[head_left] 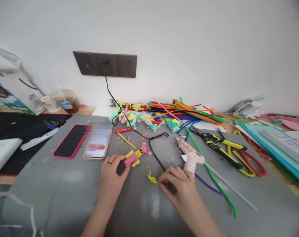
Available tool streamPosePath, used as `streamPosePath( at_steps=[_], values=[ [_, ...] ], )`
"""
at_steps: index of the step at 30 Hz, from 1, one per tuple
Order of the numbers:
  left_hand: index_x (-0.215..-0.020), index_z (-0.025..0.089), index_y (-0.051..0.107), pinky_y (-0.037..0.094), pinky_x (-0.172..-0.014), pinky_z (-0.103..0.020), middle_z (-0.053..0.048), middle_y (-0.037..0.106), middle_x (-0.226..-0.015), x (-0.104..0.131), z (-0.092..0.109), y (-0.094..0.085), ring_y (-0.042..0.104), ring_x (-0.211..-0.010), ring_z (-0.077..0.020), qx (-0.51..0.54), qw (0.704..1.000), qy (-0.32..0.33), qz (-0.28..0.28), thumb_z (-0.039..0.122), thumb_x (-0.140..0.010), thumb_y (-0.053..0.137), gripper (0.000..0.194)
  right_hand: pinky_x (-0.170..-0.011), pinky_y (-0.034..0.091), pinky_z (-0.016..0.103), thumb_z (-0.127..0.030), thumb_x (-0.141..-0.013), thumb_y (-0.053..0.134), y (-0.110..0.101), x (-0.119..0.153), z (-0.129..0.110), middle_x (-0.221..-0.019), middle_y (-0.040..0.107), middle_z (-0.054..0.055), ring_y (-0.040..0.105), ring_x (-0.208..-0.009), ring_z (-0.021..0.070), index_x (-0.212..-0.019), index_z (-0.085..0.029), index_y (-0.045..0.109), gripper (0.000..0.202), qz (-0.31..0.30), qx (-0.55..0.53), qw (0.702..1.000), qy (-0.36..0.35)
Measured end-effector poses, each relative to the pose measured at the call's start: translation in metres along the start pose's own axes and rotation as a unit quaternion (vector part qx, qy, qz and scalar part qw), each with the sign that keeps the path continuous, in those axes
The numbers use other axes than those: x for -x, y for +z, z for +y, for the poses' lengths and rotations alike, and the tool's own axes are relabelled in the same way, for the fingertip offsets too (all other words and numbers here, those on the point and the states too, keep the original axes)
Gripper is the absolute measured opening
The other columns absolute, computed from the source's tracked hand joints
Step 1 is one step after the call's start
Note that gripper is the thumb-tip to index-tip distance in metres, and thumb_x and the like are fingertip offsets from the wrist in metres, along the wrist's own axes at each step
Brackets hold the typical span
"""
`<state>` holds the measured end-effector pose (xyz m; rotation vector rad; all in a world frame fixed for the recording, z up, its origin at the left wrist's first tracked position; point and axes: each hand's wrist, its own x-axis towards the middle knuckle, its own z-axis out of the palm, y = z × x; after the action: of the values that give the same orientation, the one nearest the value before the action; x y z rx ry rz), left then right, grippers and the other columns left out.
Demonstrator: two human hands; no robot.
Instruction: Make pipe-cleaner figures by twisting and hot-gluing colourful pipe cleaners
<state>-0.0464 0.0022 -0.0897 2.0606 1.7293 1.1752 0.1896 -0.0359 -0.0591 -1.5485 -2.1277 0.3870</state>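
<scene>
Between the thumb and fingers of my left hand (114,171) is a small pink and yellow pipe-cleaner figure (135,156), its round pink ears pointing away from me. My right hand (180,182) pinches a small bent yellow pipe-cleaner piece (152,178) just above the grey mat (132,210). A pink glue gun (191,158) lies right behind my right hand, its black cord (155,154) running back to the wall. Beside it a green pipe cleaner (211,176) and a purple one (208,185) stretch across the mat. A short yellow stick (127,141) lies beyond the figure.
Two phones, one dark with a pink case (69,141) and one lit (98,141), lie at left. Pliers (221,148) and scissors (247,161) are at right. Bundled pipe cleaners (189,110) and several finished figures (131,118) line the back. A drink cup (67,102) stands far left.
</scene>
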Motion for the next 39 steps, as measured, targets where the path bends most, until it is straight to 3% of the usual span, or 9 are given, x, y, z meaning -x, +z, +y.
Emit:
streamPosePath(
  at_steps=[9, 16, 21, 30, 39],
  values=[
    [-0.099, 0.022, 0.065, 0.048, -0.077, -0.038, -0.004, 0.071, -0.093, 0.003, -0.001, 0.002, 0.062, -0.082, -0.0232, -0.009, 1.0, -0.015, -0.015, 0.019, -0.084, 0.069, 0.016, -0.071, 0.028, 0.035, -0.01, -0.083, 0.066, 0.007, 0.002, 0.001, -0.074, 0.066, -0.002, 0.061, -0.072, 0.0199, -0.076, -0.026, 0.068, 0.017, 0.032, -0.03, 0.999, 0.0],
    [-0.126, 0.024, 0.052, 0.048, -0.083, -0.042, -0.004, 0.069, -0.1, 0.002, 0.003, -0.002, 0.061, -0.086, -0.025, -0.038, 0.999, -0.012, -0.033, 0.015, -0.079, 0.071, 0.051, -0.07, 0.027, 0.034, -0.01, -0.083, 0.063, 0.008, 0.001, -0.003, -0.071, 0.063, -0.002, 0.06, -0.069, 0.0191, -0.074, -0.024, 0.065, 0.017, 0.033, -0.015, 0.999, -0.001],
    [-0.128, 0.025, 0.048, 0.047, -0.088, -0.046, -0.008, 0.065, -0.116, -0.001, 0.014, -0.004, 0.061, -0.099, -0.0295, -0.057, 0.996, -0.012, -0.06, 0.021, -0.069, 0.084, 0.069, -0.071, 0.028, 0.034, -0.011, -0.085, 0.06, 0.004, -0.003, -0.002, -0.071, 0.063, -0.002, 0.06, -0.068, 0.0183, -0.075, -0.023, 0.065, 0.017, 0.029, -0.02, 0.999, -0.006],
    [-0.111, 0.025, 0.056, 0.047, -0.083, -0.041, -0.004, 0.068, -0.102, -0.009, 0.02, 0.008, 0.062, -0.092, -0.0265, -0.019, 0.999, -0.01, -0.037, 0.016, -0.079, 0.075, 0.038, -0.072, 0.027, 0.034, -0.015, -0.083, 0.065, -0.006, -0.028, -0.005, -0.071, 0.062, -0.003, 0.06, -0.07, 0.0184, -0.074, -0.024, 0.067, 0.013, 0.026, -0.067, 0.997, 0.014],
    [-0.108, 0.023, 0.06, 0.046, -0.081, -0.038, -0.004, 0.067, -0.098, -0.007, 0.019, 0.008, 0.061, -0.09, -0.0249, 0.007, 1.0, 0.005, -0.008, 0.014, -0.08, 0.071, 0.031, -0.076, 0.028, 0.036, -0.016, -0.081, 0.066, -0.001, -0.062, -0.022, -0.071, 0.064, -0.003, 0.058, -0.068, 0.0178, -0.074, -0.022, 0.069, 0.01, -0.041, -0.135, 0.986, 0.089]
  ],
)
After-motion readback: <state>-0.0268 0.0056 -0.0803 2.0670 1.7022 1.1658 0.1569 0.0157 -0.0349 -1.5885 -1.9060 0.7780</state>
